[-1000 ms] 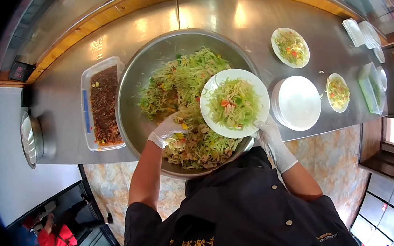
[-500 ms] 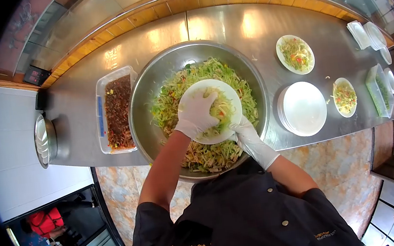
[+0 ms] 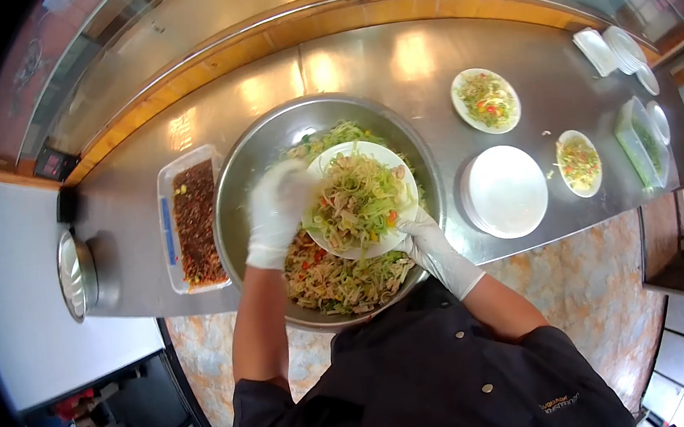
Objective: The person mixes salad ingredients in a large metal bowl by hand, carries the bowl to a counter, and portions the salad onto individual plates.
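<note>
The left hand (image 3: 279,210), its grip too blurred to tell, has moved to the edge of the plate (image 3: 389,156) — leaving a fuller heap (image 3: 356,199) — while the right hand (image 3: 434,251) pinches the rim above the bowl (image 3: 290,127).

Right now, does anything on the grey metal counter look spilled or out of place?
A small pale food scrap lies on the counter near the rightmost white plate of shredded salad, outside any dish, seemingly dropped.

A steel counter (image 3: 367,67) bears a large bowl (image 3: 282,129), plastic tub (image 3: 165,190) and stacked plates (image 3: 508,192).
</note>
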Tool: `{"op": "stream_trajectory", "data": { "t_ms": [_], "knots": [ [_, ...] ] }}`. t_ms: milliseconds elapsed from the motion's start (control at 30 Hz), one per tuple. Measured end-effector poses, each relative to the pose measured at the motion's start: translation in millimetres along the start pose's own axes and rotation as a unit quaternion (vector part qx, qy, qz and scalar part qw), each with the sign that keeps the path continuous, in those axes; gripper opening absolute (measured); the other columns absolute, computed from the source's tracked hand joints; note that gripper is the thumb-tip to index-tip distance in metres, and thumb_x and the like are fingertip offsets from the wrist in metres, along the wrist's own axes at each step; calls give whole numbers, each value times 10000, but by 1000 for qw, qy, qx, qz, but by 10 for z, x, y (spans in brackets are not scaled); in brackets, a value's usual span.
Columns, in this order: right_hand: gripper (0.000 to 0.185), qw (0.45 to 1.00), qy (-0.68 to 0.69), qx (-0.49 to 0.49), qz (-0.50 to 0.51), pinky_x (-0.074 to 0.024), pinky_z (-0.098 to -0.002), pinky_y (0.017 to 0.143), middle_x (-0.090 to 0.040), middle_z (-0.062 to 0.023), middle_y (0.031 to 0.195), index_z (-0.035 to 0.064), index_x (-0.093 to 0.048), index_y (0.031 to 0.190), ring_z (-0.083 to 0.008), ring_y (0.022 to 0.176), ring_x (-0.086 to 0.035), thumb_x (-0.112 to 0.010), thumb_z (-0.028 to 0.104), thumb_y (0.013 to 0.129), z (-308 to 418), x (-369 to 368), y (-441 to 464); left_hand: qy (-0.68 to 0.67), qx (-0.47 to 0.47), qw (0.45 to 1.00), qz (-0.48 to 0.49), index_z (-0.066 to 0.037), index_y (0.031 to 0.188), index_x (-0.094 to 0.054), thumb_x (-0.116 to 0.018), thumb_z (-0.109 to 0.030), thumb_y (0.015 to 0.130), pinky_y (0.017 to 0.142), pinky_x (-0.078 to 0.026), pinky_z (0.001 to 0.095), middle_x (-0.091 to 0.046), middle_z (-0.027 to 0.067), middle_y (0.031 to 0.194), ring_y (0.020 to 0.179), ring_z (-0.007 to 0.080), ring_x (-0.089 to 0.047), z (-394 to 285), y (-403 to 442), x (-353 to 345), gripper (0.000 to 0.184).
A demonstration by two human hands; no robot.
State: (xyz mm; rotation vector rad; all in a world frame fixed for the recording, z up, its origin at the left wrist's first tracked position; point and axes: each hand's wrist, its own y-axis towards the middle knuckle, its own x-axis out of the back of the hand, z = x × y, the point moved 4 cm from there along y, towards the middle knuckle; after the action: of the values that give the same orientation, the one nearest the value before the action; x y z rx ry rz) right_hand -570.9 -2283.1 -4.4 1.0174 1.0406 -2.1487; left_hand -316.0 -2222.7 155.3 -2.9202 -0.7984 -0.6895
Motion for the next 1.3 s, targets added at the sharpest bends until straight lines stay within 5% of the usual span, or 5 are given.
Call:
{"op": "stream_trajectory", "data": {
  "t_ms": [267, 400, 700, 1233, 1300],
  "knots": [
    [605, 990, 64, 123, 14, -592, -551, 1013, -500, -227, 1505, 5, -345, 1548, -382, 1300, -602, -546, -52, 981, 1298, 97, -405, 209, 6, 976, -64, 13, 1312, -667, -560, 85, 880, 1094, -456, 351, -662, 158, 1365, 1246, 261, -626, 1641, -440, 144, 450],
    [557, 975, 102, 196, -14, -602, -503, 1018, -533, -221, 1473, 4, -395, 1514, -365, 1283, -616, -537, -62, 979, 2205, 550, -411, 91, 217, 972, -20, 23, 1370, -619, -526, 126, 844, 1105, -453, 358, -650, 161, 1372, 1284, 263, -608, 2655, -763, 120, 544],
    [503, 936, 119, 310, -117, -584, -530, 1049, -527, -223, 1468, 34, -436, 1477, -385, 1295, -597, -468, -89, 991, 4052, 2372, 282, 175, 358, 908, -130, 16, 899, -652, -697, -74, 901, 552, -425, 321, -628, 7, 773, 605, 124, -511, 2464, -1125, 130, 101],
    [405, 870, 249, 345, -248, -576, -507, 1034, -629, -155, 1326, 39, -560, 1359, -334, 1231, -626, -591, -39, 963, 4193, 4146, 1455, 303, 278, 908, -79, 17, 1078, -690, -715, -112, 870, 853, -532, 345, -701, 80, 985, 919, 203, -653, 1753, -1297, -156, 246],
    [301, 760, -490, 335, -266, -604, -420, 893, -678, -101, 1166, 28, -602, 1283, -267, 1074, -675, -625, 27, 983, 4166, 4032, 1073, 235, 291, 925, -69, 20, 1106, -691, -699, -131, 893, 888, -531, 363, -710, 112, 1061, 973, 234, -662, 1654, -1161, -267, 261]
  ]
}}
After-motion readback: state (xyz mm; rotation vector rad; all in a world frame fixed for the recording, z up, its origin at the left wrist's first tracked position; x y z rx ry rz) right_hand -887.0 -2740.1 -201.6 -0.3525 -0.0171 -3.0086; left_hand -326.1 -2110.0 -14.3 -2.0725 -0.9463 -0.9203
